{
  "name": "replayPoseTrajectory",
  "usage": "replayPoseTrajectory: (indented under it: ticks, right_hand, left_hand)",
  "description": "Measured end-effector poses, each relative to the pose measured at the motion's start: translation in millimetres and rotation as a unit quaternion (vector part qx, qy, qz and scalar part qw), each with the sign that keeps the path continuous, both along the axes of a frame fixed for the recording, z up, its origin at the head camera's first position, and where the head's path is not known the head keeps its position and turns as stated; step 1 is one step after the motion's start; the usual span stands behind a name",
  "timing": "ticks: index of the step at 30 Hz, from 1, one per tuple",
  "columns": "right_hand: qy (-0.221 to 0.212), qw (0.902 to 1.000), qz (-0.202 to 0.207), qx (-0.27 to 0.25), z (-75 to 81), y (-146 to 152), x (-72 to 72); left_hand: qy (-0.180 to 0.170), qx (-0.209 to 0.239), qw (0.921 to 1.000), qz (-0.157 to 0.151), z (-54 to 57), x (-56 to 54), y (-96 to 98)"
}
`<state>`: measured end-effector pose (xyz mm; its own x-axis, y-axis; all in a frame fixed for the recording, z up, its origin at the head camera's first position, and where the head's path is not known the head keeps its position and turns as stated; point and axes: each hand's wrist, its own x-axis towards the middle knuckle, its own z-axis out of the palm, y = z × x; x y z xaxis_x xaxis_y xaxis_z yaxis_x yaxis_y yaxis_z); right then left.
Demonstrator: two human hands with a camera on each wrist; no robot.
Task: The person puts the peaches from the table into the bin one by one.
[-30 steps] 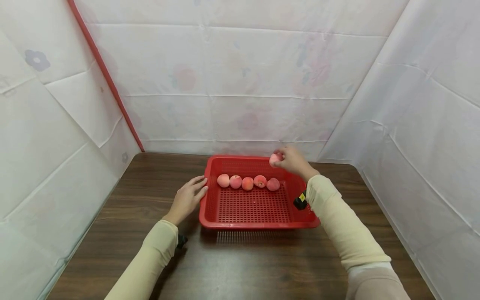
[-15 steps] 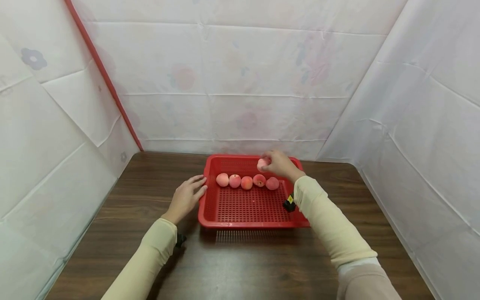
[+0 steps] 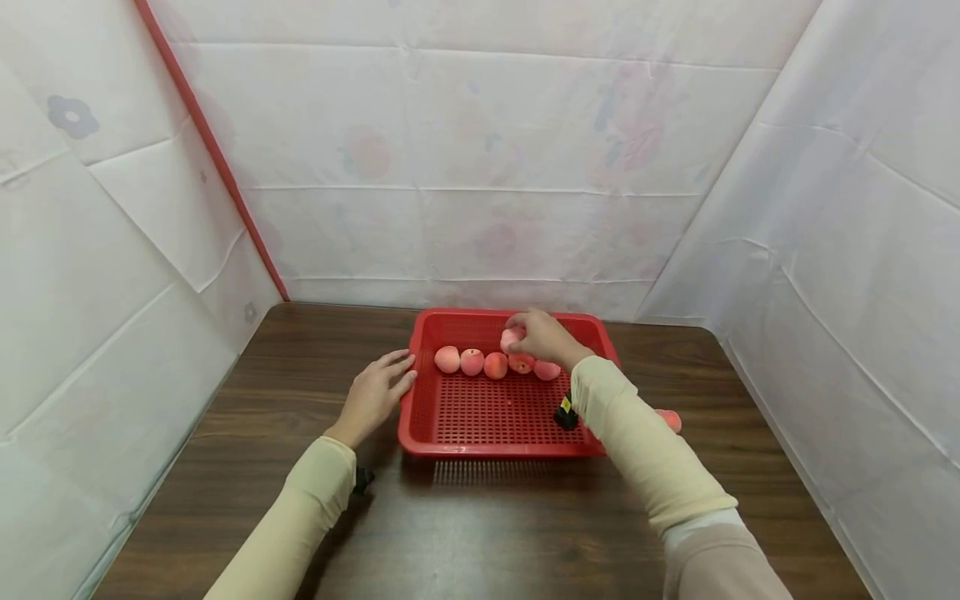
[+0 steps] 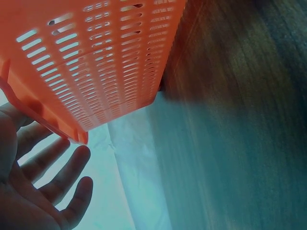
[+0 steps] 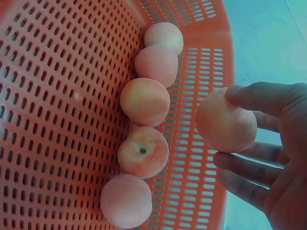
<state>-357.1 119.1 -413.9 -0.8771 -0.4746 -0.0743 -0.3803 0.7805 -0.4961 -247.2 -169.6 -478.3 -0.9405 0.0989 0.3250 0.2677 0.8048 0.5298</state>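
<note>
Over the far side of a red plastic basket (image 3: 502, 451), my right hand (image 3: 553, 339) pinches a pale pink peach (image 5: 224, 120) between thumb and fingers. Below it, a row of several peaches (image 3: 495, 365) runs across the basket's perforated floor; in the right wrist view one peach (image 5: 143, 151) turns its stem hollow upward. My left hand (image 3: 372, 400) rests its loosely spread fingers at the basket's left rim, and the left wrist view shows these fingertips against the rim's edge (image 4: 48, 125).
One more peach (image 3: 670, 420) lies on the dark wooden table (image 3: 480, 542) right of the basket, partly covered by the right sleeve (image 3: 637, 442). White patterned sheeting (image 3: 465, 167) hangs behind the table and along both sides.
My right hand has carried the held peach left and lower, from the basket's far right rim to above the row. The peach on the table has come into view beside the sleeve.
</note>
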Motion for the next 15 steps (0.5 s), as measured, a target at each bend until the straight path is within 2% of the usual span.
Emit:
replayPoseTrajectory:
  ticks: [11,15]
  right_hand:
    - [-0.023,0.9991,0.030,0.018,-10.7,-23,4.9]
    - [-0.020,0.9981,0.049,0.033,-14.8,-33,5.3]
  left_hand:
    - [0.005,0.002,1.0000,-0.005,-2.2,-1.1,0.4]
    - [0.002,0.007,1.0000,-0.003,-2.4,-0.7,-0.9]
